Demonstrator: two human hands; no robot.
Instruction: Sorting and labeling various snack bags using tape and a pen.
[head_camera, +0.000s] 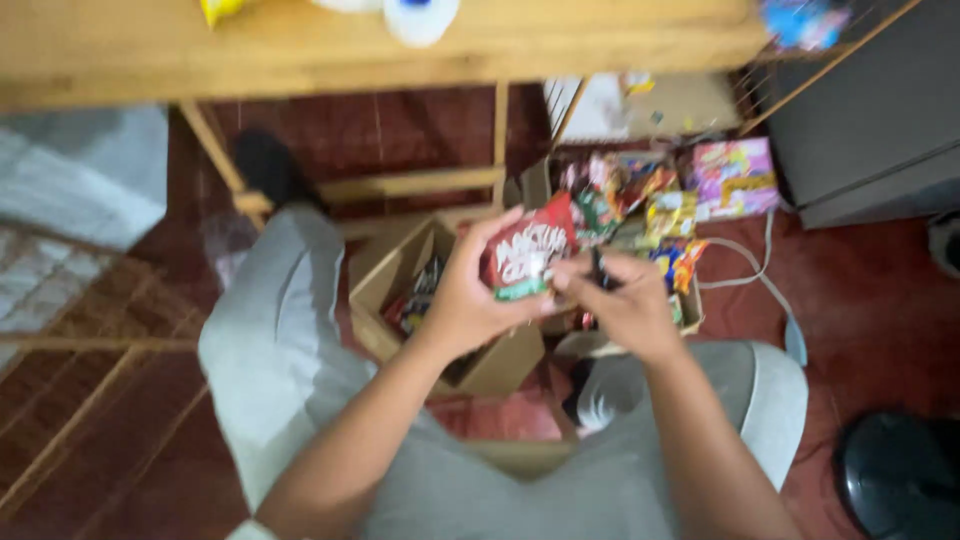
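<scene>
— Two hands met on one thing, then?
— Yes. The red snack packet (527, 255) was up between them, above the lap and over the open cardboard box (400, 290). The left hand (470, 295) had its fingers closed around the packet's lower left side, thumb in front, so the printed face was turned up to the eyes. The right hand (625, 300) was just beside the packet's right edge; its fingers were curled, seemingly pinching a small dark thing (598, 270), too blurred to name.
— Why so high?
— I'd judge to bring it clear of the clutter. Right behind it a second box (690, 310) was heaped with bright packets (650, 205), a pink-and-yellow pack (733, 178) at the far side.
— And around that?
— Grey-trousered knees (270, 350) flanked the boxes on a red tiled floor (870, 300); a wooden table (380, 50) crossed the top, a white cable (760, 265) trailed right, and a round black object (900, 470) sat in the corner.
</scene>
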